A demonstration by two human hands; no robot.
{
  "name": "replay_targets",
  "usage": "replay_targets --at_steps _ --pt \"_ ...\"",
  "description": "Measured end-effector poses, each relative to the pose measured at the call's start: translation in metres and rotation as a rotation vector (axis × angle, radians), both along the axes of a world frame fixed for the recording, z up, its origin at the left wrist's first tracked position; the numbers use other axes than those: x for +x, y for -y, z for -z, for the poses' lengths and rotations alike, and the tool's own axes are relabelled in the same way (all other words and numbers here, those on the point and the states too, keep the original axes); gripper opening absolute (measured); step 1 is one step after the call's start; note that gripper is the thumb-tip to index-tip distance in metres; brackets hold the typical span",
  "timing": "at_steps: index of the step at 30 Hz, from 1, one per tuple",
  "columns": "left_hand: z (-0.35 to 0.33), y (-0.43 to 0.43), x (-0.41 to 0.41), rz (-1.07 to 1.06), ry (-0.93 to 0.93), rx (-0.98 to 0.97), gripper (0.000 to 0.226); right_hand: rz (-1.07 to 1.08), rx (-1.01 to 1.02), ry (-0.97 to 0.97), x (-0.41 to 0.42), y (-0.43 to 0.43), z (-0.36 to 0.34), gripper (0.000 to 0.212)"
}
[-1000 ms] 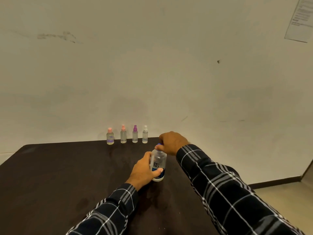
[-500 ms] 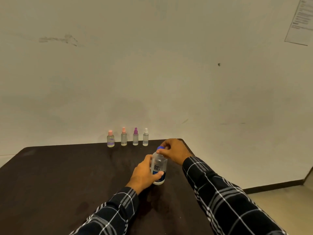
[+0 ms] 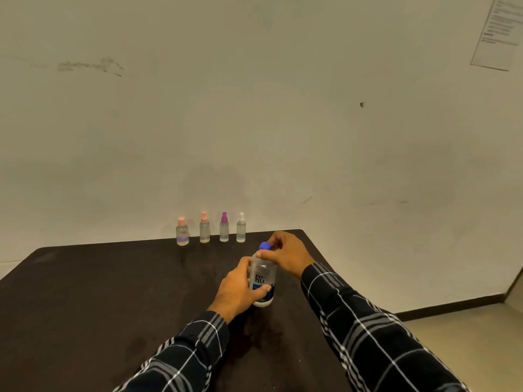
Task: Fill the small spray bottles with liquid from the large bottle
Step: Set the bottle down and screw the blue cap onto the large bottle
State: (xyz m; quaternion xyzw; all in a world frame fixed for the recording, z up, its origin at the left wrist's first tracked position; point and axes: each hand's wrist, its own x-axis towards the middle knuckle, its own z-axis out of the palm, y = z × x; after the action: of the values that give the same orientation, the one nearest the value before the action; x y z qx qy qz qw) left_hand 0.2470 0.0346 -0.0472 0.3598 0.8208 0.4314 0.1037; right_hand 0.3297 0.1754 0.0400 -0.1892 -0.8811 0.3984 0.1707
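Pale wall (image 3: 254,123): fills the upper part of the view, scuffed at upper left, with one small dark mark at right. A printed notice (image 3: 498,32) is fixed at the top right corner; its text is too small to read.

Dark desk (image 3: 85,306): set against the wall, surface smudged. A strip of floor (image 3: 467,343) and a dark skirting board (image 3: 447,308) show to its right.

Both arms reach in from the lower edge, in dark checked sleeves, left sleeve (image 3: 181,360) and right sleeve (image 3: 368,335).

Left hand (image 3: 237,290): grip clamped round the body of the large bottle, thumb across the blue lower label, fingers wrapped behind.

Right hand (image 3: 288,254): grip closed at the top of the same bottle, fingers curled round the far side of the cap, thumb pressed on the neck just below it.

Large bottle (image 3: 264,274): clear, upright, base on the desk, right of centre and near the front of the row noted below. Label lettering reads "re-nu".

Four small spray bottles stand upright in a row at the far edge of the desk, against the wall, apart from one another and well clear of both hands. Left to right: pink-capped bottle (image 3: 182,231) with a purple label, peach-topped bottle (image 3: 204,231), purple-topped bottle (image 3: 224,231), white-topped bottle (image 3: 241,231). All four tops are on. Fill levels cannot be judged.

Blue cap (image 3: 265,245): seated on the large bottle.
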Motion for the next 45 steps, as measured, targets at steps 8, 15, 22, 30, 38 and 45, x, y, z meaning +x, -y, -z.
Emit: replay_targets --at_steps 8,15,22,30,38,45 --pt "-0.002 0.0 0.002 -0.004 0.007 -0.006 0.063 0.101 0.028 0.012 -0.004 0.007 0.006 0.036" --pt "-0.002 0.001 0.003 -0.006 -0.015 -0.009 0.063 0.024 -0.022 0.092 0.004 -0.001 0.009 0.064" --pt "-0.002 0.001 0.002 0.002 0.019 0.004 0.061 -0.229 -0.002 -0.071 0.007 -0.009 -0.002 0.029" --pt "-0.001 0.0 0.003 -0.007 0.004 0.005 0.062 -0.115 -0.031 -0.076 -0.003 -0.015 0.001 0.021" --pt "-0.001 0.0 0.004 -0.017 -0.03 0.008 0.061 0.075 -0.058 -0.206 -0.007 0.002 0.013 0.033" --pt "-0.002 0.002 0.004 0.006 0.016 0.013 0.06 -0.048 -0.108 -0.098 0.005 -0.009 -0.004 0.038"
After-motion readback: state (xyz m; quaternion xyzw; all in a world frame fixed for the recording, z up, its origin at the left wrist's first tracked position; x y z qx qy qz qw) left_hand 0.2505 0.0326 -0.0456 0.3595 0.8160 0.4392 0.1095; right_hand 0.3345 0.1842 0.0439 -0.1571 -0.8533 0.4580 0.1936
